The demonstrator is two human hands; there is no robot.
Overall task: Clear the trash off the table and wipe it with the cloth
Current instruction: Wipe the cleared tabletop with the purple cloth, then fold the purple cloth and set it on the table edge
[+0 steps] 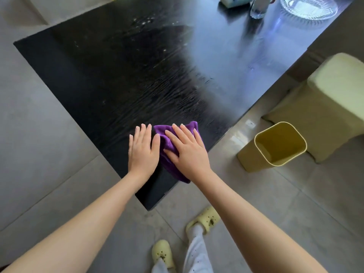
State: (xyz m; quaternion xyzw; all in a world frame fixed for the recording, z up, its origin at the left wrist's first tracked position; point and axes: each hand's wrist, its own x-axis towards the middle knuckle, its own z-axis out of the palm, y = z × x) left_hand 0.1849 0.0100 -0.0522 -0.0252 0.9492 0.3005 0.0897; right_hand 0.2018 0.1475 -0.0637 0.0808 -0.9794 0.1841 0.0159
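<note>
A purple cloth [167, 142] lies bunched on the black table [110, 79] near its front corner. My right hand [187, 150] rests flat on top of the cloth, fingers spread, pressing it down. My left hand [142, 149] lies flat on the bare tabletop just left of the cloth, its thumb touching the cloth's edge. Pale specks and streaks [143, 21] mark the far part of the table.
A yellow waste bin [275, 146] stands open on the floor right of the table corner, beside a pale yellow stool [331, 103]. At the far end of the table are a clear bottle [259, 6], a glass bowl [309, 5] and a wipes pack [234, 1].
</note>
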